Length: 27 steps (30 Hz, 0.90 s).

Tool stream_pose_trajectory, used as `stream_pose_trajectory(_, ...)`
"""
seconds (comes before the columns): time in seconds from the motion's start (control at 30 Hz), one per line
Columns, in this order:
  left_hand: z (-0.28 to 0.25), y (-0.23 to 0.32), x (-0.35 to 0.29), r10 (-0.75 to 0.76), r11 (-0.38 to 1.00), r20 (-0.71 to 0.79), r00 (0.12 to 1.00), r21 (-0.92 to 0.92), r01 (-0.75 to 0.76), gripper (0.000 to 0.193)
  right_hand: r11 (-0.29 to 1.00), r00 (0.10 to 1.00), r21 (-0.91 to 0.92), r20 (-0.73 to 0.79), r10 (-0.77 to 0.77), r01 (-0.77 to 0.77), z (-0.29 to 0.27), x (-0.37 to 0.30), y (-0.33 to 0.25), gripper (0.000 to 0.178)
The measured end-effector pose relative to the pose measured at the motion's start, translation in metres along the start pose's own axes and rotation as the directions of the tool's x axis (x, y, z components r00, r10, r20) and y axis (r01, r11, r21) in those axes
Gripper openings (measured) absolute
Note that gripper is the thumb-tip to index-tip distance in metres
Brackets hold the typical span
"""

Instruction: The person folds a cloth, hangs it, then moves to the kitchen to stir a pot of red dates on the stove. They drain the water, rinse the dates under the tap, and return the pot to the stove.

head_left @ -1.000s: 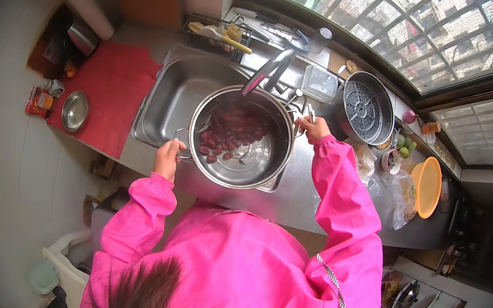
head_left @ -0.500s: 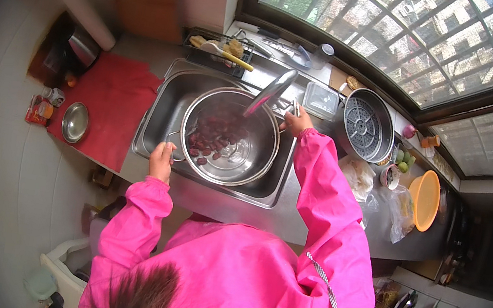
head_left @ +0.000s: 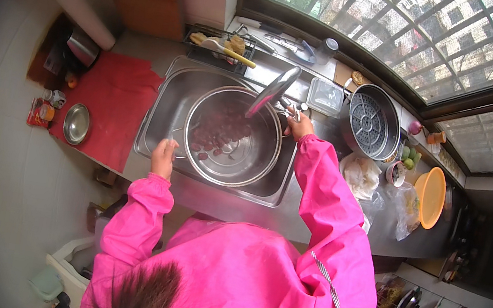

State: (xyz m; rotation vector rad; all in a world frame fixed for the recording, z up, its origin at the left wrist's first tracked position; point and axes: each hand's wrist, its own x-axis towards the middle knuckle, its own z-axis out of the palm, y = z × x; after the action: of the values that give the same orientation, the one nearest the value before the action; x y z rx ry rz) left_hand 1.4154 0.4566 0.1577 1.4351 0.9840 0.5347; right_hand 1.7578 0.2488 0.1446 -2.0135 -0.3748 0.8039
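A wide stainless steel pot (head_left: 252, 171) rests in the sink, tilted slightly. Dark red dates (head_left: 222, 135), blurred, lie in water on its left side. At the pot's left loop handle is my left hand (head_left: 162, 157), fingers closed around it. My right hand (head_left: 300, 127) is closed at the opposite handle, right beside the tap's lever; its fingertips partly hide that handle. Over the pot's far right rim arches the chrome faucet (head_left: 274, 90); I cannot make out whether water runs from it.
The metal sink (head_left: 165, 96) surrounds the pot. On the left, a steel bowl (head_left: 76, 124) stands on red cloth (head_left: 116, 101). Behind is a dish rack (head_left: 216, 59). To the right are a steamer pot (head_left: 370, 122), a clear container (head_left: 326, 97), plastic bags (head_left: 405, 208) and an orange basin (head_left: 429, 197).
The dates have become more blurred inside the pot. Both hands keep their places at the handles, and the whole view has shifted slightly.
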Motion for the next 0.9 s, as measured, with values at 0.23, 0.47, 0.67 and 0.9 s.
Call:
stream_pose_trajectory(0.23,-0.016,0.005,0.004,0.032,0.997,-0.030,0.999,0.071,-0.029,0.024,1.000,1.000,0.005,-0.026,-0.015,0.016,0.026,-0.005,0.012,0.040)
stream_pose_trajectory(0.47,-0.028,-0.006,0.002,0.030,1.000,-0.040,0.999,0.008,-0.030,0.024,0.985,0.991,-0.127,-0.047,-0.123,0.116,0.035,-0.007,0.000,0.045)
stream_pose_trajectory(0.67,-0.018,-0.024,0.013,0.001,0.995,-0.035,0.999,-0.096,-0.004,0.023,0.990,0.986,-0.066,-0.104,-0.131,0.124,0.016,-0.015,-0.010,0.036)
stream_pose_trajectory(0.9,0.009,-0.025,-0.011,-0.067,0.984,0.091,0.994,-0.159,0.081,0.024,0.971,0.994,-0.217,0.037,0.107,-0.096,-0.046,-0.058,0.009,0.025)
